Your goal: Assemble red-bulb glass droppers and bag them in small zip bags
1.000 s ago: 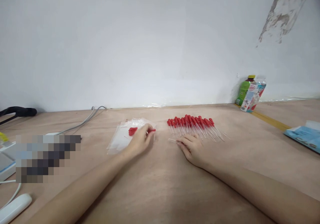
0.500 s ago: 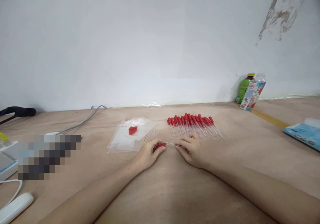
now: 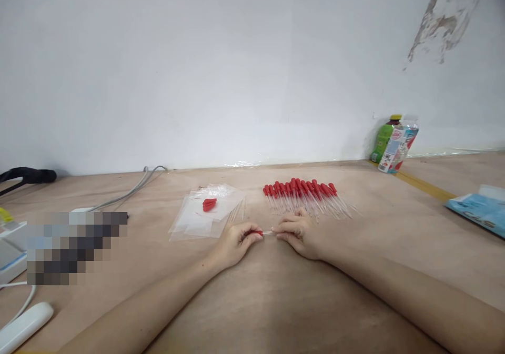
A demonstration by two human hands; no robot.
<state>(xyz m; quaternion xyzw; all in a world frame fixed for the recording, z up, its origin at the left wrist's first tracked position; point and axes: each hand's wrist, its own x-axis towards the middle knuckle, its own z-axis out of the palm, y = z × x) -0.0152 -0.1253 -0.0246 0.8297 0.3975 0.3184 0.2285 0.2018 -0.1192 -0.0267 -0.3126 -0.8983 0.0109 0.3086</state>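
The person's left hand (image 3: pixel 236 242) pinches a red dropper bulb (image 3: pixel 259 232); the curled fingers hide all but its tip. The right hand (image 3: pixel 298 233) has its fingers closed on a thin clear pipette tube (image 3: pixel 268 233), of which only a short length shows between the 2 hands, lined up with the bulb. Whether the tube's end sits inside the bulb is too small to tell.

Just beyond the right hand lies a row of red-topped droppers (image 3: pixel 303 186) on the surface (image 3: pixel 272 306); their overlap defeats an exact count, and the hand covers some lower tips. Near the left hand, overlapping clear plastic bags (image 3: pixel 179 229) carry a small clump of loose red bulbs (image 3: pixel 209 205) and, by the right edge, faint bare tubes (image 3: pixel 238 211). At far left, pixelation masks a dark object (image 3: pixel 79 246); a white item (image 3: pixel 26 325) is cut off below it.
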